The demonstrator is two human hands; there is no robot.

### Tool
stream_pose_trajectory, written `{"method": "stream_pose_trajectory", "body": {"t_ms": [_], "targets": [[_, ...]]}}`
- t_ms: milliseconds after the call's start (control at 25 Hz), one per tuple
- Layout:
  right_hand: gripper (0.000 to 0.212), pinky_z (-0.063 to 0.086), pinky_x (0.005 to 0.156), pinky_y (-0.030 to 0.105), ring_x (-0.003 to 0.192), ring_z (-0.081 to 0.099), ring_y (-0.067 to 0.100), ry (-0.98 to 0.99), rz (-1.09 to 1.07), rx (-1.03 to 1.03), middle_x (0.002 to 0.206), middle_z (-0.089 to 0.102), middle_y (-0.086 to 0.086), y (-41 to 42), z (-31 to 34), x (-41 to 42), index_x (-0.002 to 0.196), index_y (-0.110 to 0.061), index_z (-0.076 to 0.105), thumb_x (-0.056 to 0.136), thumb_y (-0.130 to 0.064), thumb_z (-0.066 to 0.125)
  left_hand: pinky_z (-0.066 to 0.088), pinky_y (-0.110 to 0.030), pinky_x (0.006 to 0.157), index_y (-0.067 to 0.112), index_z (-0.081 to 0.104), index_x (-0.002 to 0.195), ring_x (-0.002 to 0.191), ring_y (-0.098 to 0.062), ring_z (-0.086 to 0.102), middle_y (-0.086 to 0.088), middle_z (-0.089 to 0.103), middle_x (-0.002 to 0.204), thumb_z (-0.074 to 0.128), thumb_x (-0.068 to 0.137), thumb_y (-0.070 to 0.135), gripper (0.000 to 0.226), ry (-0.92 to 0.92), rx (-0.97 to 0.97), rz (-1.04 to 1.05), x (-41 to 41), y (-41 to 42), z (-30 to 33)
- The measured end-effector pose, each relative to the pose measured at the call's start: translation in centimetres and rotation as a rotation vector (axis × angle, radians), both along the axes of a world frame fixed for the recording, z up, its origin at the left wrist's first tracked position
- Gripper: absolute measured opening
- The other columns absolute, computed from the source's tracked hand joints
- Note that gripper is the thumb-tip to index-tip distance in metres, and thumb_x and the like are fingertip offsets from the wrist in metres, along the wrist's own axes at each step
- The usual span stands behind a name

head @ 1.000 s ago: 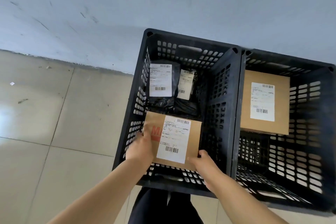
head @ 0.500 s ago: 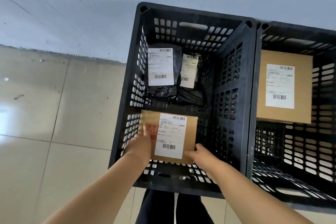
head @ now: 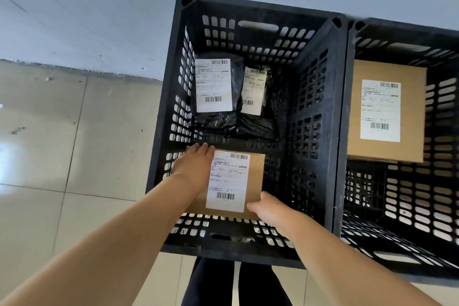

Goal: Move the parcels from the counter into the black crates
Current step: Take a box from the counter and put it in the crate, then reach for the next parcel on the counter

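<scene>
A small brown cardboard parcel with a white label lies low inside the left black crate, near its front wall. My left hand lies on the parcel's left side with straight fingers reaching past its far edge. At the parcel's near right corner my right hand grips it with thumb on top. Two black bag parcels, a wider one and a narrower one, lie at the back of the same crate. A larger brown box sits in the right black crate.
Both crates stand side by side on a tiled floor against a pale grey wall. My dark trouser legs show below the left crate's front rim. The counter is out of view.
Both hands have lowered the brown parcel deeper into the left crate. My left fingers have straightened over the parcel's left side. The view has shifted, bringing the crates closer.
</scene>
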State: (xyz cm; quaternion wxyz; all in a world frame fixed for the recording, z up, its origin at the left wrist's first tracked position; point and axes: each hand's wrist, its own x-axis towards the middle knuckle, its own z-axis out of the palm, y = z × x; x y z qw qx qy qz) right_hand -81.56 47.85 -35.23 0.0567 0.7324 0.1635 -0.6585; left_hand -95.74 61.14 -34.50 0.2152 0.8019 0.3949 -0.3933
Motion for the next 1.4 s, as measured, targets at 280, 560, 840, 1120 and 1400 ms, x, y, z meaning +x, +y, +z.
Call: {"method": "stream_pose_trajectory", "body": {"t_ms": [280, 560, 840, 1120, 1400], "targets": [[0.038, 0.051, 0.077, 0.032, 0.091, 0.060, 0.020, -0.118, 0.158, 0.108, 0.108, 0.058, 0.004, 0.0, 1.6, 0.0, 0.131, -0.012, 0.044, 0.094, -0.021, 0.046, 0.011, -0.038, 0.120, 0.014, 0.001, 0.153, 0.148, -0.021, -0.006, -0.005, -0.008, 0.161, 0.041, 0.088, -0.010, 0.080, -0.064, -0.071, -0.117, -1.1, 0.6, 2.4], [0.041, 0.047, 0.090, 0.031, 0.103, 0.057, 0.016, -0.132, 0.104, 0.298, 0.133, 0.056, 0.003, 0.9, 11.4, 2.1, 0.137, -0.017, 0.045, 0.097, -0.026, 0.042, 0.047, -0.035, 0.097, 0.028, 0.052, 0.132, 0.119, -0.018, 0.052, 0.004, 0.054, 0.133, 0.043, 0.091, 0.005, 0.047, -0.288, -0.075, 0.283, -1.3, -0.7, 12.1], [0.035, 0.047, 0.089, 0.027, 0.100, 0.055, 0.008, -0.231, -0.074, 0.509, 0.126, 0.056, -0.006, 0.4, 25.2, 4.5, 0.134, -0.024, 0.048, 0.100, -0.026, 0.041, 0.052, -0.026, 0.083, 0.035, 0.055, 0.127, 0.099, -0.008, 0.062, 0.014, 0.062, 0.122, 0.035, 0.101, 0.018, 0.037, -0.542, -0.041, 0.395, 1.1, -1.0, 22.8], [0.034, 0.054, 0.077, 0.028, 0.091, 0.063, 0.009, -0.412, -0.242, 0.642, 0.121, 0.060, -0.011, -5.5, 36.2, 7.1, 0.130, -0.028, 0.053, 0.098, -0.029, 0.041, 0.046, -0.023, 0.090, 0.030, 0.056, 0.126, 0.113, -0.005, 0.056, 0.015, 0.061, 0.124, 0.035, 0.101, 0.021, 0.034, -0.851, -0.033, 0.218, 8.5, -4.4, 33.4], [0.031, 0.052, 0.093, 0.038, 0.103, 0.065, 0.023, -0.566, -0.507, 0.723, 0.112, 0.065, -0.011, -15.4, 42.8, 12.2, 0.125, -0.026, 0.057, 0.097, -0.022, 0.046, 0.044, -0.021, 0.091, 0.032, 0.058, 0.123, 0.111, -0.003, 0.055, 0.018, 0.061, 0.121, 0.038, 0.099, 0.021, 0.033, -0.960, -0.101, -0.046, 16.6, -11.8, 38.8]]}}
